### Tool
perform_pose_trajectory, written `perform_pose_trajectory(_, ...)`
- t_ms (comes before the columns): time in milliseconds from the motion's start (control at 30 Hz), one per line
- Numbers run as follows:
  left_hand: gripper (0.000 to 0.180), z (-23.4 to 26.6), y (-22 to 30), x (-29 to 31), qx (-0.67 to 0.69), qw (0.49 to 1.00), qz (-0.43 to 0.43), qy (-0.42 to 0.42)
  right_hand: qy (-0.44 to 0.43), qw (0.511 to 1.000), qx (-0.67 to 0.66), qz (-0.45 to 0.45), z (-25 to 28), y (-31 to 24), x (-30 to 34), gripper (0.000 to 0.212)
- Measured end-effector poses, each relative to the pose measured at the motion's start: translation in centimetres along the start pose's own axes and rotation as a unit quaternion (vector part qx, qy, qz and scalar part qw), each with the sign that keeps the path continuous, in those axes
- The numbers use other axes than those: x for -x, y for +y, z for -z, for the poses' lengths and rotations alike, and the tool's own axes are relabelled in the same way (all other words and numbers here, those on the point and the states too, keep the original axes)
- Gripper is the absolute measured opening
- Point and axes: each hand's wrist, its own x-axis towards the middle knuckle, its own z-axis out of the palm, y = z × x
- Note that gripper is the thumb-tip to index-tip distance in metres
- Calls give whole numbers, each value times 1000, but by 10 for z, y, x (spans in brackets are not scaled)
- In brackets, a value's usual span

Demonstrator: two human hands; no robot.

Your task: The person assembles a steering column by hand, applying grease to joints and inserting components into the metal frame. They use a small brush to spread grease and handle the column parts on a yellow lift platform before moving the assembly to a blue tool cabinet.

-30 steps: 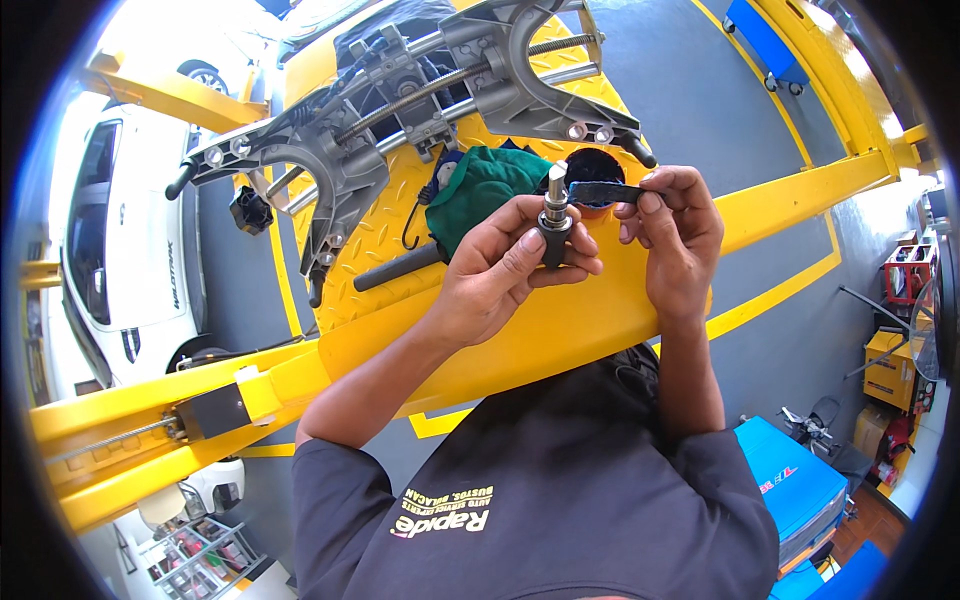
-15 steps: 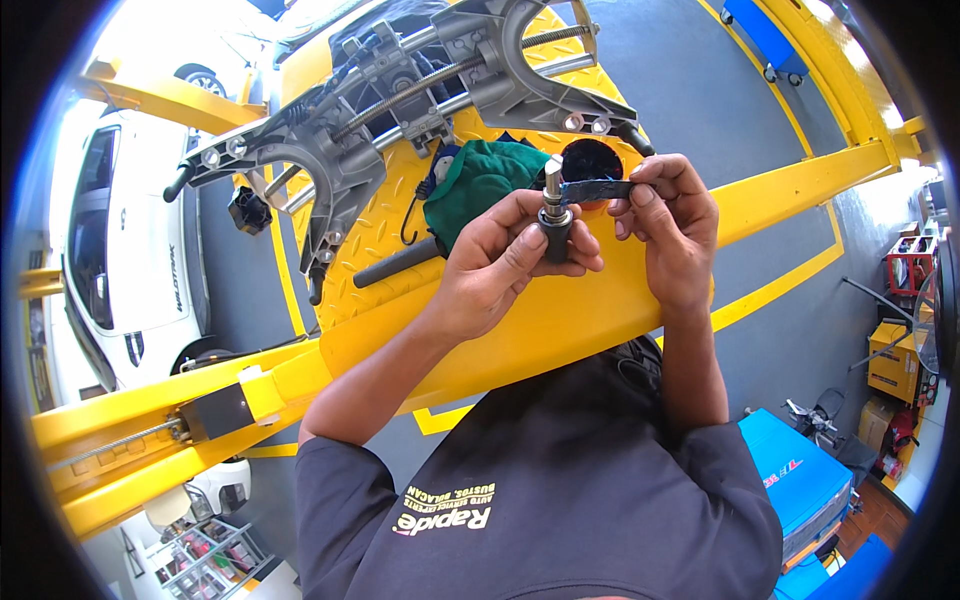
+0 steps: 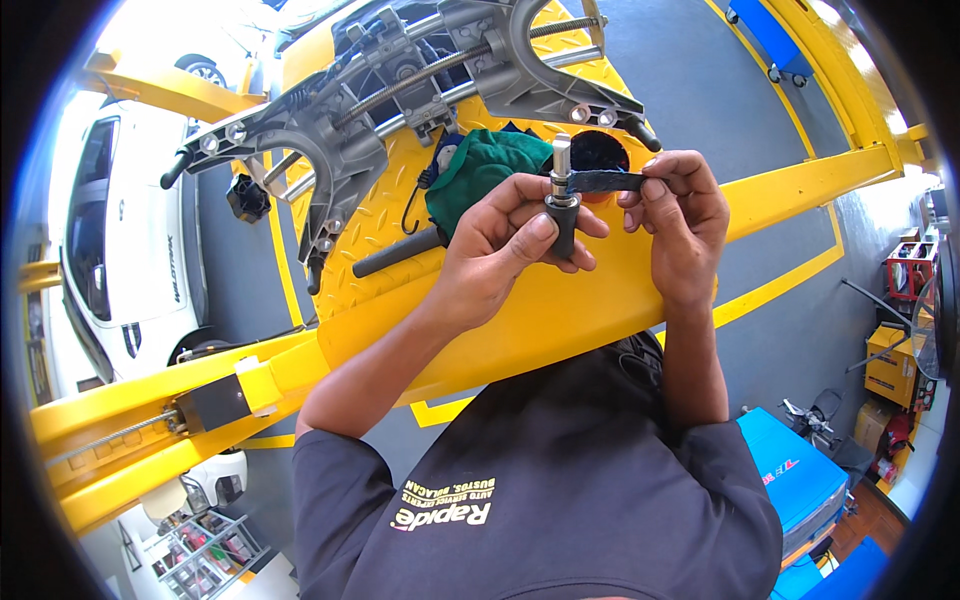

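Hovering above yellow beam [image 3: 480, 345] and grey floor [image 3: 660, 90]; left hand [image 3: 500, 238] gripping shaft [image 3: 562, 205]; right hand [image 3: 686, 225] pinching dark strip [image 3: 608, 182].

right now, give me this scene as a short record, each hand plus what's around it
left hand: holding a silver metal pin with a black sleeve, silver end up
right hand: fingers pinching a flat dark strip
strip position: free end at the pin's silver shaft
beyond the hands: crumpled green cloth, round dark-lined container
farther off: grey metal frame with threaded rod
below the hands: smooth yellow metal beam
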Motion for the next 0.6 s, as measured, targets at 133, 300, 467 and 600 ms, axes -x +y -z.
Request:
perform_pose_trajectory(133,34,0,0,-1,-18,1000,-3,4,-6,999,26,26,0,3,0,9)
perform_pose_trajectory(300,34,1,2,-2,-15,1000,-15,16,0,1000,-3,24,0,3,0,10)
perform_pose_trajectory(467,33,-2,0,-3,-48,998,-24,40,5,1000,6,25,1,4,0,9)
perform_pose_trajectory(600,35,1,-1,-2,-55,997,-26,48,12,999,27,35,-1,3,1,10)
